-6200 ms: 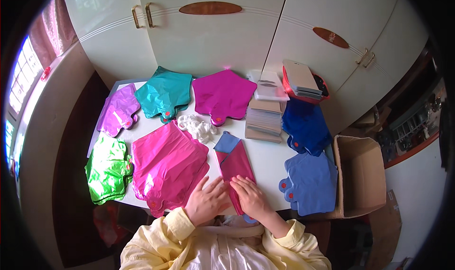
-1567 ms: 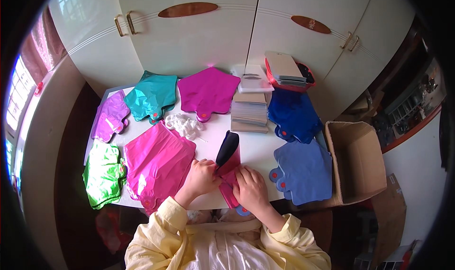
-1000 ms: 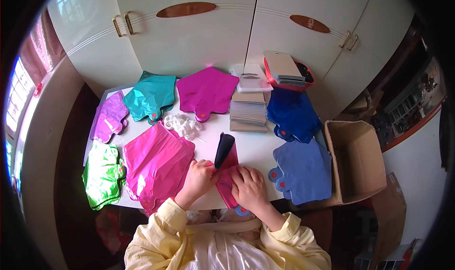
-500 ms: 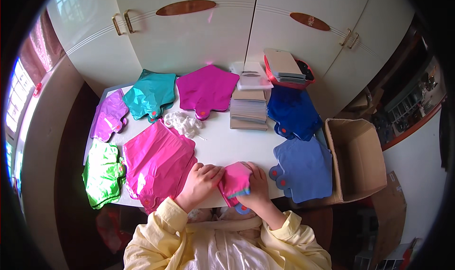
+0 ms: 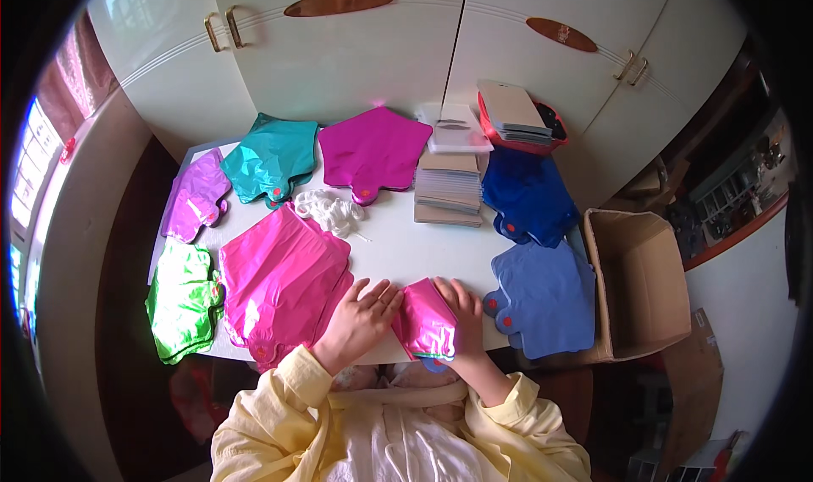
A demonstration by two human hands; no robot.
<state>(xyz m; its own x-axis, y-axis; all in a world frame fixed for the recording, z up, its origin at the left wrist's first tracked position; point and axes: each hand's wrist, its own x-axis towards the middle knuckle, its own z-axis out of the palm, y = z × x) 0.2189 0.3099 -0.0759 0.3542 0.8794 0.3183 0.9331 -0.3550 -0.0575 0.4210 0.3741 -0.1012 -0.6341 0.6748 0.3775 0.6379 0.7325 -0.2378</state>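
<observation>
A folded pink foil balloon (image 5: 425, 319), a shiny packet with a bit of teal along its lower edge, lies at the table's near edge. My left hand (image 5: 360, 319) rests flat at its left side, fingers stretched out and fingertips touching the foil. My right hand (image 5: 466, 323) grips the packet's right side, with the thumb mostly hidden. A blue tab shows just under the packet. To the left of my left hand is a stack of flat pink foil balloons (image 5: 284, 279). Light blue foil balloons (image 5: 546, 300) lie right of my right hand.
Green (image 5: 182, 300), purple (image 5: 196, 196), teal (image 5: 269, 160), magenta (image 5: 375, 150) and dark blue (image 5: 529, 196) foil balloons ring the table. White string (image 5: 330, 214) lies mid-table beside stacked cards (image 5: 447, 196). Behind are a clear box (image 5: 461, 139) and red basket (image 5: 542, 148); a cardboard box (image 5: 639, 283) stands right.
The pink foil has been pressed flatter and its folded shape is narrower. My left fingers have straightened from a curled pose. The view has shifted slightly.
</observation>
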